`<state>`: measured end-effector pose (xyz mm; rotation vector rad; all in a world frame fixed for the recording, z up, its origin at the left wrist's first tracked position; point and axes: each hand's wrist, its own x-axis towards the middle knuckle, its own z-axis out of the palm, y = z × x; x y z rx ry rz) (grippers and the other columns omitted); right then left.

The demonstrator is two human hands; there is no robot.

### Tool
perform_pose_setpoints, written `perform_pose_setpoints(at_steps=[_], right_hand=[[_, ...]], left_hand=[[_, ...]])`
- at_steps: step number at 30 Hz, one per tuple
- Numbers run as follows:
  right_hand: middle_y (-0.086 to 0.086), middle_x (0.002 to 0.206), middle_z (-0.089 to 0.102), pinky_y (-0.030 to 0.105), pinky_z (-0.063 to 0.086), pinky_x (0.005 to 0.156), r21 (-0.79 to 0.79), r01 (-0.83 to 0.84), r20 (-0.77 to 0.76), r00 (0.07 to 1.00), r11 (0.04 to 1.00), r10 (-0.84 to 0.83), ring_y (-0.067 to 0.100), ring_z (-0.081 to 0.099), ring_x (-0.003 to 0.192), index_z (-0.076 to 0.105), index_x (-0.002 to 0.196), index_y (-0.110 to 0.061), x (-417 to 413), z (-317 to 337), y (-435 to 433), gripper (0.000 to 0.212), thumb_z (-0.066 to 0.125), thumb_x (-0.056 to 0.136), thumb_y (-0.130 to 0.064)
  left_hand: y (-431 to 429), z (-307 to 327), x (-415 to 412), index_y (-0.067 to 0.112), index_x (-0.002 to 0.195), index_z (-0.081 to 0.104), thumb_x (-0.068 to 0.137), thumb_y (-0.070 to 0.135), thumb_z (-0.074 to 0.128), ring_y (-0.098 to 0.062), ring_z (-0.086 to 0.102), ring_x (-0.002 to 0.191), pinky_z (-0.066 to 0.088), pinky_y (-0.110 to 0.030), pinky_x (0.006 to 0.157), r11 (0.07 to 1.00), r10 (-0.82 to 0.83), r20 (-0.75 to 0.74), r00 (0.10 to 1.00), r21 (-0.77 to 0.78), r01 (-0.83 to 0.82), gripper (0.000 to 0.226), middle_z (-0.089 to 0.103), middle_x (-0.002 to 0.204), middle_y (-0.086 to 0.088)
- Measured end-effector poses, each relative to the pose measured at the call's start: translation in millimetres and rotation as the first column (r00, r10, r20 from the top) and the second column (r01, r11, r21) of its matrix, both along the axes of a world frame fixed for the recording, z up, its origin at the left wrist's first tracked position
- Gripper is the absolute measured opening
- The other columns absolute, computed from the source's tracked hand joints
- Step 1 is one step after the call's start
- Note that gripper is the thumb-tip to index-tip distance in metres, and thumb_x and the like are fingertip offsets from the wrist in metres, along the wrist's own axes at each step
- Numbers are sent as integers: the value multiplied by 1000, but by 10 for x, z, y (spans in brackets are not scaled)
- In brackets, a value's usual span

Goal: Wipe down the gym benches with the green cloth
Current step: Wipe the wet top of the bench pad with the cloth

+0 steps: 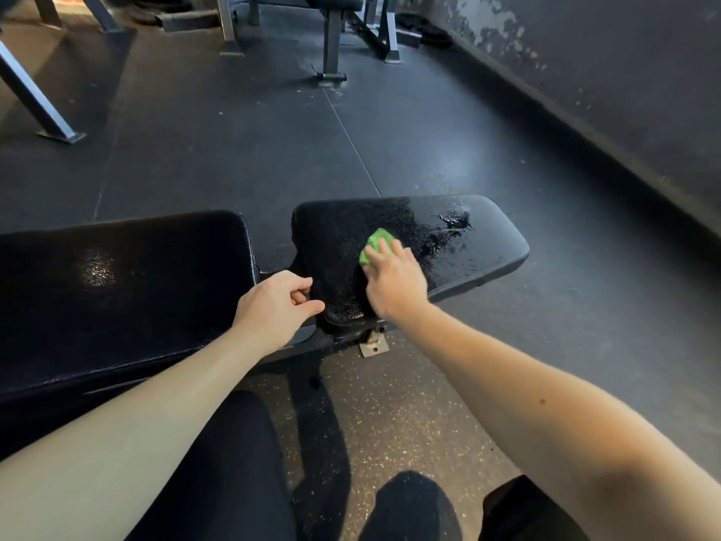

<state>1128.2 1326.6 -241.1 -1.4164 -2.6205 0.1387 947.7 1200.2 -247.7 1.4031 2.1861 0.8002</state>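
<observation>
A black padded gym bench stands across the view in two parts: a long back pad (117, 290) on the left and a shorter seat pad (468, 244) on the right. The seat pad is wet, with droplets and a small puddle near its far end. My right hand (394, 279) presses a bunched green cloth (376, 244) onto the middle of the seat pad; my fingers cover most of the cloth. My left hand (277, 306) grips the near left edge of the seat pad, thumb on top, fingers curled under the edge.
The bench's metal frame and a bracket (372, 343) show under the gap between the pads. Another bench's post (331, 41) and rack legs (39, 103) stand farther back on the dark rubber floor. A dark wall (624, 91) runs along the right. My knees are at the bottom.
</observation>
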Motion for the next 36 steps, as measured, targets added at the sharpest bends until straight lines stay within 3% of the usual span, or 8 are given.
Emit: perform_pose_setpoints(at_steps=[5,11,14,19,23,28,33,36], right_hand=[[-4,161,38,42,11,127,-56,-125,-29,992,991,124,20,27,152,50,149,-23,405,35,-26,42,42,108,-27],[8,148,51,43,26,121,-20,211,-37,977,977,-212,28,39,138,61,133,-15,566,42,51,36,44,101,-20],[5,133,58,43,34,115,31,119,-82,990,992,-116,29,46,129,63,125,-15,312,-25,-379,32,44,100,-21],[3,154,48,41,15,125,-1,-90,-61,994,996,90,28,34,147,55,143,-17,555,27,-543,39,43,107,-25],[3,149,52,47,23,120,-28,95,-35,995,995,-96,29,37,141,59,135,-17,1036,50,-30,35,41,107,-25],[5,130,55,48,38,105,-22,238,-67,969,971,-239,33,41,123,60,117,-17,805,24,-175,28,39,102,-30],[6,153,48,48,15,124,-34,31,-106,994,999,-34,35,32,146,54,142,-15,802,-18,-483,39,45,105,-25],[3,152,49,46,18,122,6,128,-85,988,992,-128,30,33,144,59,137,-19,1089,5,-70,36,42,106,-29]], left_hand=[[-14,39,11,36,124,65,85,50,74,-2,61,88,53,-33,85,1000,-3,-13,1000,-4,3,42,66,90,20],[-12,59,22,35,124,64,85,52,73,-3,62,89,53,-33,85,1000,1,-19,1000,-24,-1,44,65,90,21],[1,85,24,34,125,61,84,51,74,-7,63,93,54,-35,86,999,-9,-30,999,-48,8,46,65,97,19],[68,191,76,23,132,58,85,24,76,-16,49,117,48,-43,103,995,-102,-10,995,15,103,50,47,124,7],[255,376,276,23,121,65,87,34,74,-19,40,121,39,-42,109,982,-166,-141,976,67,176,37,48,124,7],[562,501,524,22,129,62,88,48,71,-27,38,130,37,-44,108,976,-211,-278,937,-109,187,49,48,138,-2],[890,598,669,24,139,55,88,54,69,-31,37,132,40,-46,105,959,-233,-342,910,-239,156,61,47,140,-6],[1010,614,736,24,142,52,86,56,69,-31,36,130,44,-46,100,925,-292,-365,884,-344,163,67,45,139,-6]])
